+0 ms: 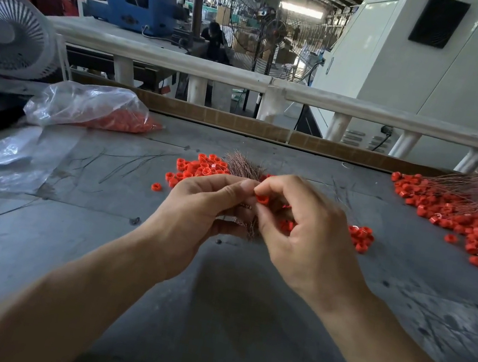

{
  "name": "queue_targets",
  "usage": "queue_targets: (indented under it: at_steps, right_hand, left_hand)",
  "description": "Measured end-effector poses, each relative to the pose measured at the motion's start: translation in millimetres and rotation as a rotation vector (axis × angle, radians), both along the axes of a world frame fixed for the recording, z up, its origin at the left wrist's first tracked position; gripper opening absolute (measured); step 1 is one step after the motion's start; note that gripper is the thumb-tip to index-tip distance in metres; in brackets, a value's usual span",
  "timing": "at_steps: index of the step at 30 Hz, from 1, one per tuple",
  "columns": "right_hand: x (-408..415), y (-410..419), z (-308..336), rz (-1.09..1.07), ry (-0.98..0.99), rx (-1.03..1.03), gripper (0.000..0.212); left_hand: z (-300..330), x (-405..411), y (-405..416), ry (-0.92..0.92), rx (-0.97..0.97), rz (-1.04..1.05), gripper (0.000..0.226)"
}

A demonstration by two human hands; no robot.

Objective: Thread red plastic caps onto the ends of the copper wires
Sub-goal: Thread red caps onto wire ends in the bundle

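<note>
Over the middle of the grey worktable [225, 319], the person's left hand [205, 207] curls around a bundle of copper wires [243, 166], whose ends fan out toward 12 o'clock. The right hand [306, 222] pinches a red plastic cap [262, 199] between thumb and forefinger, touching the left thumb tip. Loose red caps [199, 168] lie just beyond the hands at 11 o'clock. At 3 o'clock a larger pile of capped wires [461, 213] spreads out. A plastic bag of caps [92, 109] sits at 10 o'clock, beside a white desk fan [7, 33].
</note>
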State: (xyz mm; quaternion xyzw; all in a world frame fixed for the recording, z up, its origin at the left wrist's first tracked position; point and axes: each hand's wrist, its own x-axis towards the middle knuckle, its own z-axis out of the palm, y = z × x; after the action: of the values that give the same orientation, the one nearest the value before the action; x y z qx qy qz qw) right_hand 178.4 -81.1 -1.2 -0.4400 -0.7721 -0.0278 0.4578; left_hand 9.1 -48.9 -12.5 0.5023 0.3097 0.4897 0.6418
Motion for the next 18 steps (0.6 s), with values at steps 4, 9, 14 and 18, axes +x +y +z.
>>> queue_targets:
  at_steps: [4,9,14,18]
  right_hand:
    - [-1.7,0.1,-0.7,0.007,0.025,-0.060,0.023]
    - [0.1,3.5,-4.8,-0.011,0.084,-0.127,0.017]
    - [5.1,6.4,-6.8,-0.002,0.129,-0.230,0.016]
    - [5.5,4.8,-9.1,0.061,0.170,-0.295,0.016]
  left_hand:
    - [-0.3,-1.2,2.4,0.022,0.017,0.067,0.021]
    - [1.2,-4.2,6.9,0.010,0.015,0.165,0.018]
    - [6.7,-11.0,11.3,-0.030,-0.010,0.257,0.004]
    - [8.8,-14.3,12.8,-0.045,-0.058,0.350,0.006]
